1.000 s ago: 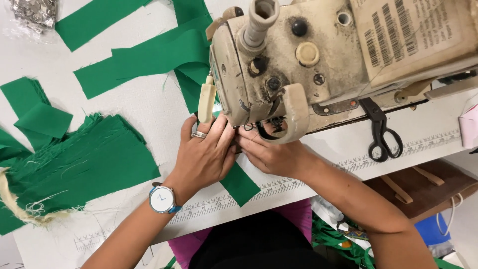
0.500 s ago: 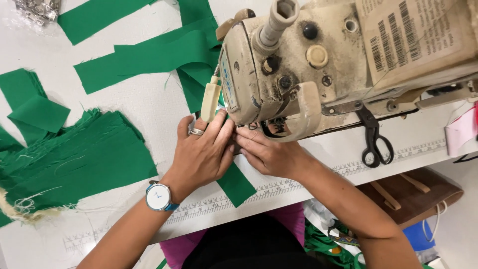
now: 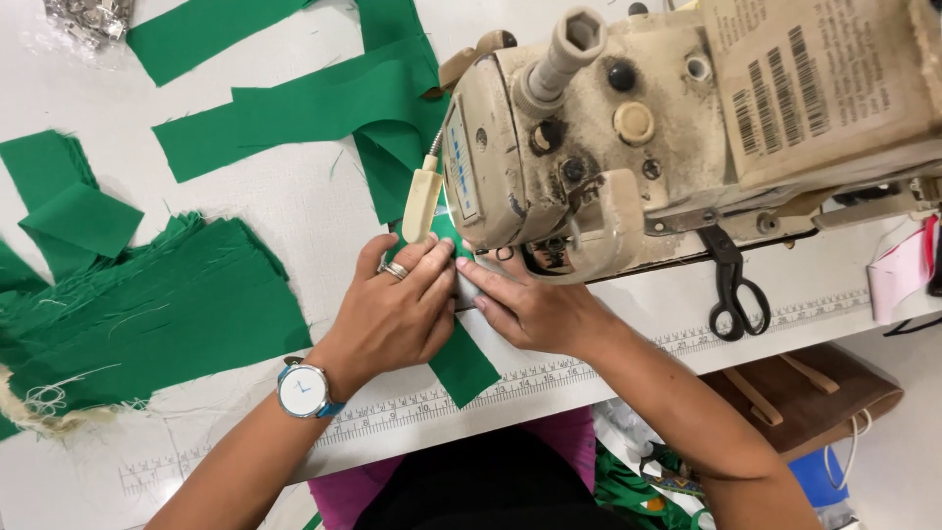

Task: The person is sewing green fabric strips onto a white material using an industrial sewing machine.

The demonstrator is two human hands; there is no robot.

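Both hands are down on the green fabric strip (image 3: 461, 358), right under the head of the worn, cream-coloured sewing machine (image 3: 628, 147). The strip is long and narrow, its long axis running from the near edge of the desk (image 3: 294, 196) away toward the machine, tilted a little so that the near end swings to the person's right. That near end is cut square and lies across the measuring tape (image 3: 549, 378) printed along the desk's front edge; the far end disappears beneath the fingers and the machine head. The cloth is plain bright green, flat, with no fold showing on the visible part.

The left hand (image 3: 397, 314), ring on one finger and a blue-strapped wristwatch (image 3: 302, 391) behind it, lies flat, fingers together, pressing the strip down, no closed grip. The right hand (image 3: 535, 309) is also flat, fingertips meeting the left hand's at the strip, pinning it rather than clasping it.

Toward the desk's left edge sits a frayed pile of green fabric pieces (image 3: 147, 314). More long green strips (image 3: 304, 113) lie toward the far edge. Black scissors (image 3: 734, 290) rest near the front edge, at the machine's right side. A cream handle (image 3: 422, 201) hangs off the machine's left face, just above the left hand.
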